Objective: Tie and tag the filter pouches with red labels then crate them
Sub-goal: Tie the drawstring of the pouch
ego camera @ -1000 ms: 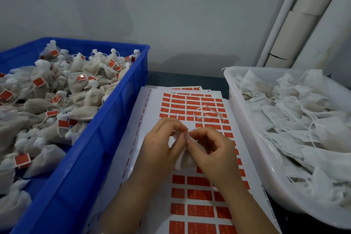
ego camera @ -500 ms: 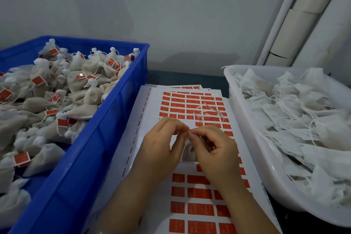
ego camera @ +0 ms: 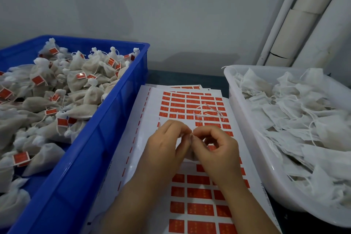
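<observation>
1. Both hands have crept a little higher over the sheet since a second ago, and less of the filter pouch point(ego camera: 190, 155) now shows beneath them. Crate, tub and sheet have not changed.
2. Head view: the left hand point(ego camera: 165, 146) and right hand point(ego camera: 220, 152) meet tip to tip, their fingers point(ego camera: 182, 129) curled and pinching the top of the filter pouch. Whether they hold cloth or string cannot be told.
3. The pouch hangs between the palms, just above the sheet of red labels point(ego camera: 197, 194) lying on the worktop point(ego camera: 186, 77).
4. A loose string point(ego camera: 207, 112) lies on the sheet beyond the hands.
5. To the left, the blue crate point(ego camera: 91, 138) holds tagged pouches point(ego camera: 89, 97).
6. To the right, the white tub point(ego camera: 245, 138) holds untied pouches point(ego camera: 303, 119).
</observation>
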`<state>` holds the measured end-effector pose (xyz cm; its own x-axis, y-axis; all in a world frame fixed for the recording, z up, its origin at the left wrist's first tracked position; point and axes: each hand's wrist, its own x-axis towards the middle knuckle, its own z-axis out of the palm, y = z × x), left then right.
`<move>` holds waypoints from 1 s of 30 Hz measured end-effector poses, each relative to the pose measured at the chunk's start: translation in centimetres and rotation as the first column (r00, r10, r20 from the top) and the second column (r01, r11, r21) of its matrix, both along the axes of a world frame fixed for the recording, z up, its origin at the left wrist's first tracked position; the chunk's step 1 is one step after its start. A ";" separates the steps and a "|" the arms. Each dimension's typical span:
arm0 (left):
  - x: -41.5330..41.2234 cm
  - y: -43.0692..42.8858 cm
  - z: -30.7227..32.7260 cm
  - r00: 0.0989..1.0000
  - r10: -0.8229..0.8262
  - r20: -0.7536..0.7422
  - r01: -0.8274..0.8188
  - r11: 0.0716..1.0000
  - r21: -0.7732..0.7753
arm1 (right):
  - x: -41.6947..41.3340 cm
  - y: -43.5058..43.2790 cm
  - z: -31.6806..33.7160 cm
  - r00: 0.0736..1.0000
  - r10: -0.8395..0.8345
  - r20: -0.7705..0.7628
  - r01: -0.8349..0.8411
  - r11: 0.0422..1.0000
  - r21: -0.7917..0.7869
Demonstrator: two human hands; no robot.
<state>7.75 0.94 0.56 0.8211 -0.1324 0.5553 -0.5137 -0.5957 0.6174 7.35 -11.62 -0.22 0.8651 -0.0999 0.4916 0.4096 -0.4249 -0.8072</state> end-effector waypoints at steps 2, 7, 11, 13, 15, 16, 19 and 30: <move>0.0 0.2 0.3 0.996 -0.056 -0.072 0.046 0.988 -0.144 | -0.1 0.0 0.2 0.998 0.053 -0.032 -0.050 0.993 0.107; 0.1 0.5 0.3 0.988 -0.133 -0.082 0.114 0.972 -0.204 | -0.2 0.3 0.4 0.991 0.126 -0.053 -0.110 0.966 0.233; 0.1 0.5 0.4 0.989 -0.136 -0.052 0.125 0.976 -0.179 | -0.2 0.4 0.4 0.987 0.149 -0.057 -0.127 0.948 0.291; 0.0 0.4 0.5 0.989 -0.139 -0.044 0.126 0.967 -0.220 | -0.2 0.4 0.4 0.985 0.160 -0.065 -0.132 0.941 0.312; -0.1 0.3 0.6 0.989 -0.138 -0.048 0.120 0.953 -0.278 | -0.2 0.4 0.4 0.981 0.175 -0.078 -0.141 0.935 0.324; -0.2 0.2 0.6 0.990 -0.128 -0.052 0.107 0.948 -0.300 | -0.2 0.4 0.4 0.979 0.184 -0.083 -0.149 0.935 0.323; -0.3 0.0 0.6 0.994 -0.077 -0.082 0.043 0.932 -0.360 | -0.2 0.4 0.4 0.978 0.187 -0.090 -0.153 0.944 0.293; -0.2 0.0 0.4 0.956 -0.119 -0.268 0.006 0.921 -0.390 | -0.5 0.8 0.4 0.976 0.180 -0.120 -0.131 0.934 0.331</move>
<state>7.53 0.94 0.94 0.9469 -0.0137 0.3211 -0.3136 -0.2579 0.9139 6.87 -10.81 0.17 0.9421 -0.0891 0.3233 0.3172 -0.0753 -0.9453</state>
